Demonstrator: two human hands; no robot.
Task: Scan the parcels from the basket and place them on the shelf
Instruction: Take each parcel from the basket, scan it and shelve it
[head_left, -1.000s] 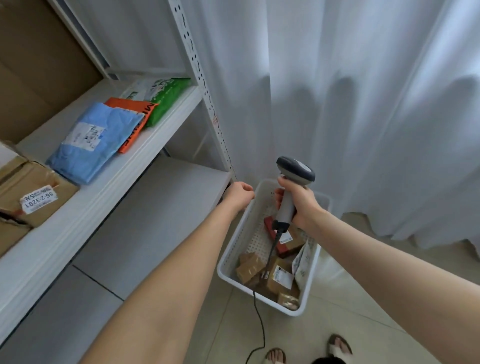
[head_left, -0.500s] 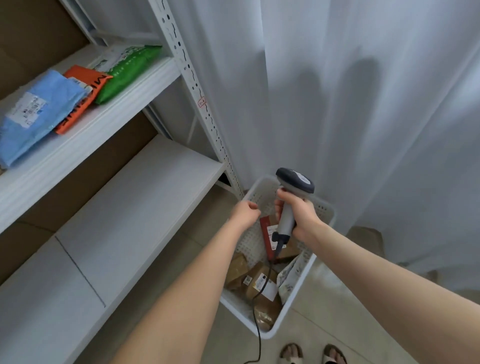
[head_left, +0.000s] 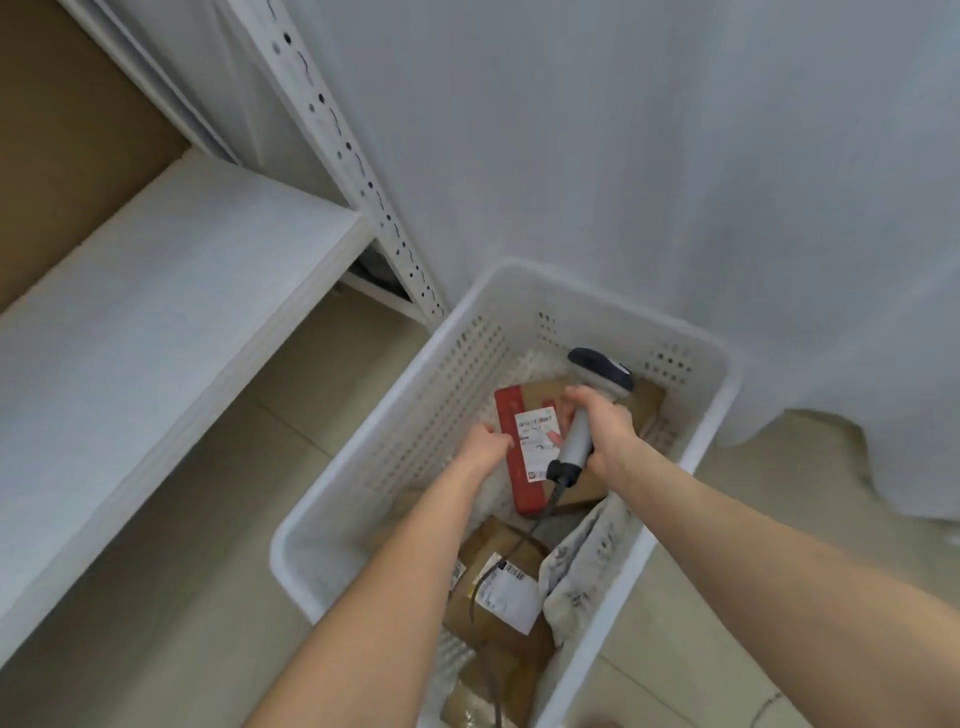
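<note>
A white perforated basket (head_left: 452, 379) stands on the floor and holds several parcels. On top lies a red parcel (head_left: 511, 415) with a white label. My left hand (head_left: 485, 444) is down in the basket, fingers curled around the red parcel's left edge. Just to the right, my right hand (head_left: 605, 428) is closed around the grip of a grey barcode scanner (head_left: 600, 369), which hovers over the red parcel's label. The scanner's cable (head_left: 524, 535) trails down across the brown cardboard parcels (head_left: 483, 618) below.
A white shelf board (head_left: 156, 291) runs along the left, with a perforated metal upright (head_left: 353, 156) at its end next to the basket. A white curtain (head_left: 649, 156) hangs behind the basket. A pale plastic mailer bag (head_left: 587, 561) leans on the basket's right wall.
The view has tilted down and closer; the upper shelf with coloured parcels has left view. Both hands have dropped into the basket, and my left hand has reached the red parcel.
</note>
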